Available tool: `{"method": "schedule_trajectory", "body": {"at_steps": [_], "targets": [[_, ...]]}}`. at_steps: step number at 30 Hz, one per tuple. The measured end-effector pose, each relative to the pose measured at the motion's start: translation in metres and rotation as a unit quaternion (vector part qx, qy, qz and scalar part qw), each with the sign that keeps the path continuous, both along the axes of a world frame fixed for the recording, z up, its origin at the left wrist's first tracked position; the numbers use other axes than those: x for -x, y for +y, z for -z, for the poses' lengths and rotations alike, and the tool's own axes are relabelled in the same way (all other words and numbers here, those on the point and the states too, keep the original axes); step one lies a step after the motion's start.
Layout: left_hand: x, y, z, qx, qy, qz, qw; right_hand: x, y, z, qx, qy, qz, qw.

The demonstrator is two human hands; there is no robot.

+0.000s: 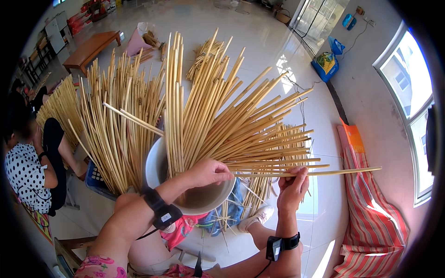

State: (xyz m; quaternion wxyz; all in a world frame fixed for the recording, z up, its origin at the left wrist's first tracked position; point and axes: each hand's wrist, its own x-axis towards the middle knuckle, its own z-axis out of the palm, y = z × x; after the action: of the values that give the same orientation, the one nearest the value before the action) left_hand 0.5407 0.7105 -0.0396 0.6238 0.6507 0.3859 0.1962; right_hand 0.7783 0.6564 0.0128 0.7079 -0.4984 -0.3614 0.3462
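Across the front of a white bucket (pixel 215 197), both my hands hold one long straw-coloured stalk (pixel 343 172), like a reed or thin cane. My left hand (pixel 208 172) pinches its left end above the rim. Farther right, my right hand (pixel 293 185) grips it between thumb and fingers, and the tip sticks out beyond. A thick bunch of similar stalks (pixel 218 116) stands fanned out in the bucket, leaning away and to the right. Dark straps with small boxes sit on both my wrists. The bucket stands between my legs.
Left of the bucket, a blue basket (pixel 97 178) holds another dense bundle of stalks (pixel 118 106). More stalks (pixel 262 190) lie on the floor at right. A seated person (pixel 32 171) is at far left. Striped cloth (pixel 371 217) lies along the right wall; a wooden bench (pixel 90 48) stands behind.
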Motion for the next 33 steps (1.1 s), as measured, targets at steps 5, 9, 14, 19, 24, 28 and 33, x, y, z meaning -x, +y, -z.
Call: {"method": "schedule_trajectory", "body": {"at_steps": [5,9,14,19,24,28,33], "targets": [[0.000,-0.001,-0.018,0.054,-0.080,0.017,0.995,0.002,-0.002,0.005,0.009,0.001,-0.037,0.999],[-0.001,-0.001,-0.008,0.038,-0.053,-0.036,0.997,0.013,-0.005,0.011,0.006,-0.026,-0.078,0.997],[-0.004,0.000,-0.005,-0.031,0.090,-0.073,0.993,0.027,-0.005,0.013,0.011,-0.031,-0.126,0.991],[0.004,0.005,0.006,0.043,-0.042,-0.053,0.997,0.022,-0.002,0.007,0.022,-0.038,-0.104,0.994],[0.017,0.010,-0.016,0.087,-0.143,-0.005,0.986,0.006,-0.003,0.004,0.034,-0.028,-0.118,0.992],[0.012,0.007,-0.010,0.054,-0.024,-0.074,0.996,0.023,-0.004,0.009,0.054,-0.027,-0.129,0.990],[-0.003,0.002,-0.015,-0.017,0.156,-0.099,0.983,0.030,-0.005,0.015,0.049,-0.046,-0.143,0.987]]}}
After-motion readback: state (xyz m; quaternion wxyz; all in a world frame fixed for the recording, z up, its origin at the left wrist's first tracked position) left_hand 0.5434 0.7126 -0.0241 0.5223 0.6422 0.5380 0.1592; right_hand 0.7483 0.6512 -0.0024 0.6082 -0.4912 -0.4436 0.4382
